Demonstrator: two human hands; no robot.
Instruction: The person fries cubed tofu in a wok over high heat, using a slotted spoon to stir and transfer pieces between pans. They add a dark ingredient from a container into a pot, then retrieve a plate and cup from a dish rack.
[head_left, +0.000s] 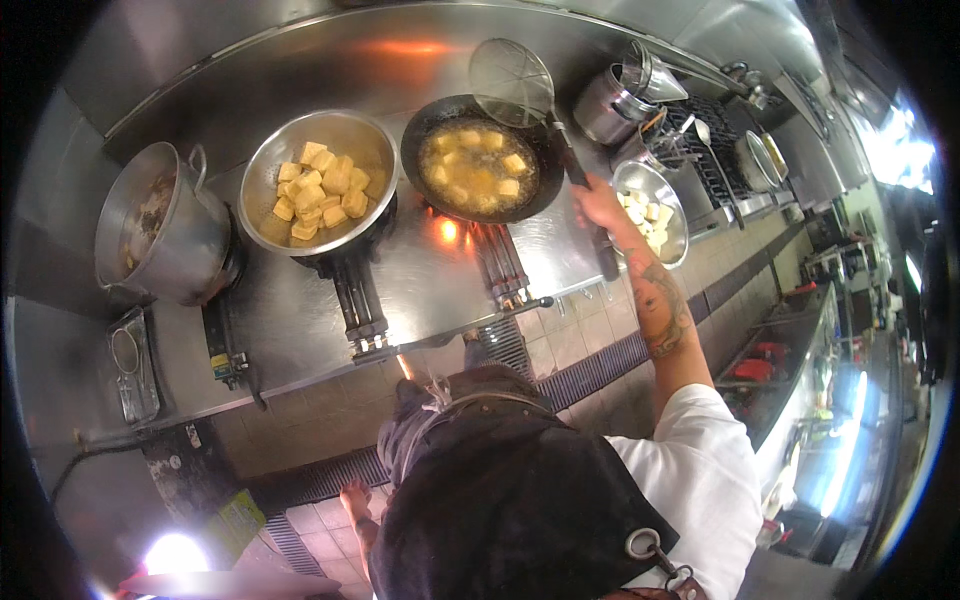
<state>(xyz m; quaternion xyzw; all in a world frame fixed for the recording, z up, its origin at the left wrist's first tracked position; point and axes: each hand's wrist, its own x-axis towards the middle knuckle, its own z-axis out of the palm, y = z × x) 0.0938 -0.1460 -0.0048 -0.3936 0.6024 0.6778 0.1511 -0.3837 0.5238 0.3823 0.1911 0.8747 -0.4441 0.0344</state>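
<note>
My right hand (598, 201) grips the handle of a wire-mesh skimmer (513, 82), whose round head is over the back right rim of a black wok (551, 176). In the wok, pale cubes that look like tofu (508, 187) lie in bubbling oil, above a lit burner. Left of it, a perforated steel colander (259, 187) holds golden cubes (309, 198). Beside my right forearm, a steel bowl (677, 240) contains whitish cubes (651, 217). Low at my left side hangs my left hand (356, 495), near nothing on the stove; its fingers look loosely curled, and I see nothing in it.
A deep aluminium pot (191, 244) stands at the left of the steel stove top (427, 300). Steel pots (606, 109) and a ladle (703, 133) are at the back right. A small tray (135, 375) lies front left. Burner valves and a lever line the front edge.
</note>
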